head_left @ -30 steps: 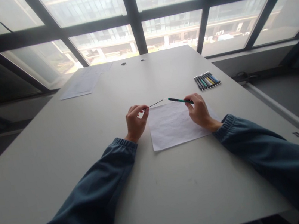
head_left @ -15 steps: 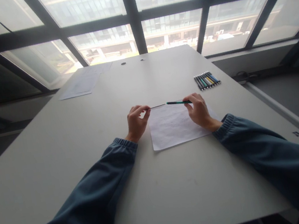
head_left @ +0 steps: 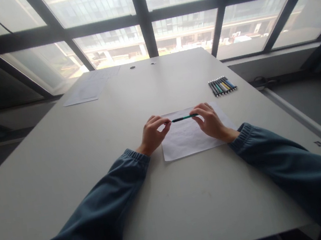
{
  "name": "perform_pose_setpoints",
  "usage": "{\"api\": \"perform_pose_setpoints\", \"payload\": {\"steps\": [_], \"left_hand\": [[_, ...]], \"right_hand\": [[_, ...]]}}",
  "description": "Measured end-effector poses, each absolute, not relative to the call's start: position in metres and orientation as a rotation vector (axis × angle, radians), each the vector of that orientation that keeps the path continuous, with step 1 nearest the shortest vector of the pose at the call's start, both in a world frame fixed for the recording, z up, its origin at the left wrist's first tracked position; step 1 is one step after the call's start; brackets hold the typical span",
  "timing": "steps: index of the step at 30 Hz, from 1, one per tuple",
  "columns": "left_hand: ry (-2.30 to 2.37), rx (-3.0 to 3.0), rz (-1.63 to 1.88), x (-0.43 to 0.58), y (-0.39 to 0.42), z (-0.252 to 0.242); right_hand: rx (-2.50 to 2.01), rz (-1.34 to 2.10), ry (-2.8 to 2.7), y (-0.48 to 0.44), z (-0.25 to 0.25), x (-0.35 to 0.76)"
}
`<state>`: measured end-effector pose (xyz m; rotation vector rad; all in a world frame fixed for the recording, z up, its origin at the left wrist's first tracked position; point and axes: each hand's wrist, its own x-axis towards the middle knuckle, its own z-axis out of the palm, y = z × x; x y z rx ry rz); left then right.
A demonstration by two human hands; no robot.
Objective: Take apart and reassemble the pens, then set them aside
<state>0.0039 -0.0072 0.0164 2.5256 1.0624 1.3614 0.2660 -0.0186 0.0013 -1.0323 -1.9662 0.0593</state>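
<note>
My left hand (head_left: 153, 133) has its fingers clamped at the dark tip of a green-and-black pen (head_left: 183, 118); any piece between them is too small to make out. My right hand (head_left: 211, 122) pinches the other end. I see the pen nearly level over the far part of a white sheet (head_left: 190, 137). Wide worktop (head_left: 145, 215) stretches leftward to its edge; a row of pens (head_left: 223, 86) lies near the right edge.
</note>
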Motion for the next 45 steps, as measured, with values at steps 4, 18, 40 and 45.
{"api": "perform_pose_setpoints", "payload": {"steps": [4,18,40,45], "left_hand": [[1.008,2.500,1.372,0.0034,-0.0061,0.0154],[1.065,2.358,1.403,0.0048,-0.0083,0.0176],[1.075,2.302,1.392,0.0039,-0.0076,0.0146],[1.079,2.308,1.380,0.0039,-0.0075,0.0143]], "right_hand": [[-1.000,0.058,-1.970,-0.0191,0.0026,0.2663],[-0.918,0.053,-1.983,-0.0188,0.0038,0.2666],[-0.931,0.017,-2.012,-0.0215,0.0052,0.2664],[-0.911,0.010,-2.026,-0.0210,0.0051,0.2666]]}}
